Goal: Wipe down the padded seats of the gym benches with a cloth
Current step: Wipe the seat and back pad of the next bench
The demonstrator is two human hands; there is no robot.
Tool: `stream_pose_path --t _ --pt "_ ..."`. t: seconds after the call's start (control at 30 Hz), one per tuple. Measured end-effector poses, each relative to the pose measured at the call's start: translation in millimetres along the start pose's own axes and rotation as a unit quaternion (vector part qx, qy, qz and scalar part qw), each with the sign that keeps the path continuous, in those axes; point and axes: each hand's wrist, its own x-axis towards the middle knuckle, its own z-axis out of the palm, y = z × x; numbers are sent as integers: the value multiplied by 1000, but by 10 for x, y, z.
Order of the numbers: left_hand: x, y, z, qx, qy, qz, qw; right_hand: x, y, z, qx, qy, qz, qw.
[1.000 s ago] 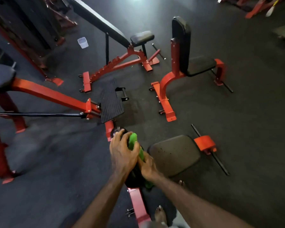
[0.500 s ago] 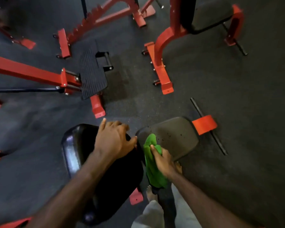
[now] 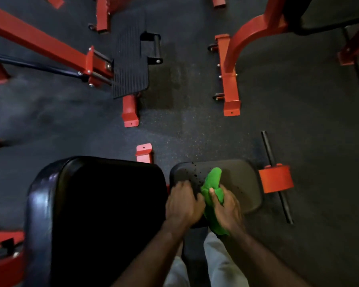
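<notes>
A green cloth [image 3: 212, 183] lies bunched over the small dark seat pad [image 3: 243, 183] of the bench right below me. My right hand [image 3: 226, 208] grips the cloth and holds it against the pad. My left hand [image 3: 182, 204] is on the pad's left edge beside the cloth, blurred, with its fingers bent down onto the padding. Dark specks dot the pad's left part. The bench's large black back pad [image 3: 104, 214] stands to the left of both hands.
A red bracket with a black bar [image 3: 276, 179] juts out at the seat's right end. Further off are a second red bench frame [image 3: 228, 79], its seat [image 3: 330, 15], a ribbed black footplate [image 3: 131, 59] and a red beam [image 3: 39, 42]. Dark rubber floor lies between them.
My view has tipped further down and closer to the bench. My left hand left the top of the back pad and came to the seat pad. The cloth moved up onto the seat pad.
</notes>
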Motion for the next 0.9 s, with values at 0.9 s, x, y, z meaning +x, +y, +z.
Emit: stream_pose_path --t 0.9 --pt "1124 -600 1694 -355 293 -137 877 1162 648 671 -411 -60 -442 795"
